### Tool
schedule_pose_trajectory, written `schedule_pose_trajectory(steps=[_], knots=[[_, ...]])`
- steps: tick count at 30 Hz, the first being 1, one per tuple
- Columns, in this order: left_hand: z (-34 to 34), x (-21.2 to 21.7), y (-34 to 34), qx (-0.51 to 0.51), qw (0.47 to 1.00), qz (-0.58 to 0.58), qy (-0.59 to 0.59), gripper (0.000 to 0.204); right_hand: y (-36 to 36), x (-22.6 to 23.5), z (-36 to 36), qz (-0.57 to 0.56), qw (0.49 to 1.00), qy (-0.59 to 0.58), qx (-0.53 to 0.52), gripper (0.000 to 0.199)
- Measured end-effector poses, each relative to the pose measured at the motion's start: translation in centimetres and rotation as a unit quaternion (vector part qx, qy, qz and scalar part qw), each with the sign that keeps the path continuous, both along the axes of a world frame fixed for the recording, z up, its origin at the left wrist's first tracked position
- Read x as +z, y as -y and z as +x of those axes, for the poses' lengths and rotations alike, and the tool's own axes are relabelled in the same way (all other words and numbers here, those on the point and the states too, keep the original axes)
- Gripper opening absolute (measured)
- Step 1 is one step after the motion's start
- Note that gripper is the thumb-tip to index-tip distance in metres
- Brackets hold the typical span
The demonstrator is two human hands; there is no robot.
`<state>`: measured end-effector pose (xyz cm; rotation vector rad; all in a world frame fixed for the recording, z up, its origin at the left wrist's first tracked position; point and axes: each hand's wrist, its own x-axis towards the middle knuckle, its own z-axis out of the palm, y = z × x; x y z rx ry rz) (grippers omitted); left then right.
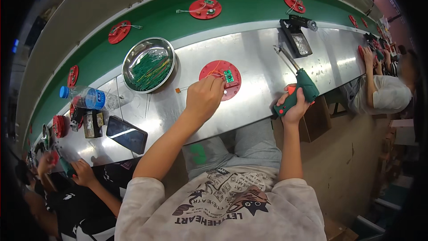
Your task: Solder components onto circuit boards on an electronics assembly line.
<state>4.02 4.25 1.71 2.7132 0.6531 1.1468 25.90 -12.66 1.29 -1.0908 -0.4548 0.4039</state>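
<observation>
A red round plate (206, 69) lies on the metal bench in front of me, carrying a small green circuit board (228, 76) and thin orange and white wires (215, 72). My left hand (205, 97) rests over its lower left part, fingers pinched together beside the board; what they hold is hidden. A small orange connector (178, 90) lies just left of that hand. My right hand (295, 106) is wrapped round the handle of a green soldering gun (306, 85) with a red trigger. Its long metal tip (285, 58) points up and away, apart from the plate.
A steel bowl (126, 76) of green and yellow wires stands left, near a plastic bottle (96, 98) and a phone (126, 134). A soldering stand (298, 38) is far right. More red plates (205, 9) lie on the green strip (249, 4). People work on both sides.
</observation>
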Motion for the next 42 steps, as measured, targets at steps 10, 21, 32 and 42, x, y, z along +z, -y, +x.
schedule_pose_trajectory(steps=[10, 21, 32, 42], knots=[[-0.5, 4.0, 0.6, 0.015, 1.000, -0.006, 0.018, 0.045, -0.2, -0.2, -0.1, 0.002, 0.998, -0.038, -0.044, 0.027], [7.6, 3.1, -7.3, -0.148, 0.974, -0.105, -0.138, 0.048, -0.5, -0.8, 0.4, 0.063, 0.985, -0.077, -0.143, 0.029], [19.9, -1.3, -25.4, 0.198, 0.977, 0.016, -0.074, 0.056, -0.7, -0.9, 0.5, 0.054, 0.985, -0.067, -0.151, 0.030], [15.3, 1.8, -21.7, 0.088, 0.979, -0.186, -0.015, 0.033, 0.0, -1.0, 0.6, 0.066, 0.985, -0.071, -0.140, 0.030]])
